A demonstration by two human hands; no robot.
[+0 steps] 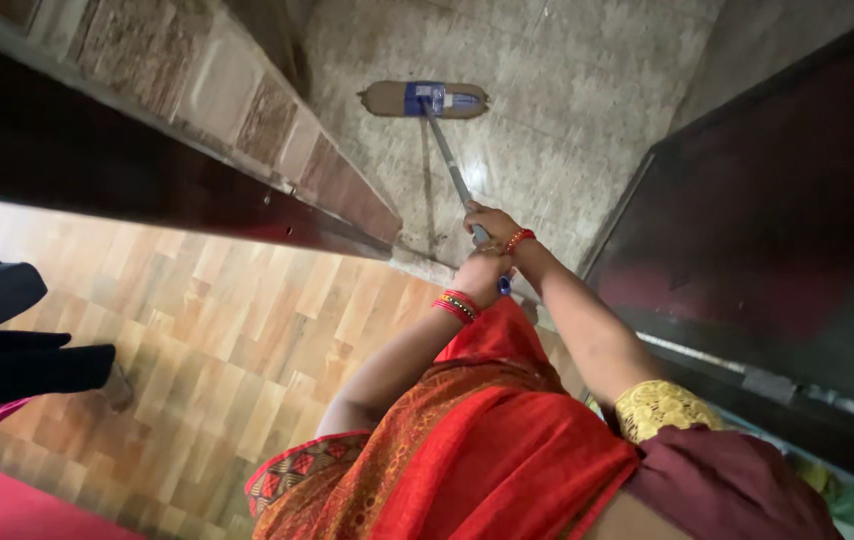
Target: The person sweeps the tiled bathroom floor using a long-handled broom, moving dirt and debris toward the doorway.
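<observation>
**Two hands on a mop handle, head far out on the tiles**

The right hand is closed round the grey mop handle higher up the shaft, fingers wrapped fully about it, with red bangles at the wrist. The left hand is closed round the near end of the same handle, just below the right; a small blue cap of the handle shows beside it. Both grips look full and firm, with no gap to see between fingers and shaft.

From the hands the handle runs away and slightly left to the flat mop head, a brownish pad with a blue bracket, lying flat on the pale tiled floor well apart from the person. A shiny patch on the tiles near the handle suggests the floor there is wet.

To the left stands a tiled wall edge over a dark beam, with a wood-pattern floor below; to the right, a dark door.

Risks, as a judgement: the passage is narrow, so a wide sweep could knock the pad against the wall edge or door. With the arms stretched out, the head could lift or skid unevenly. Wet tiles could be slippery underfoot, and the loose red garment hangs close to the handle's end.
</observation>
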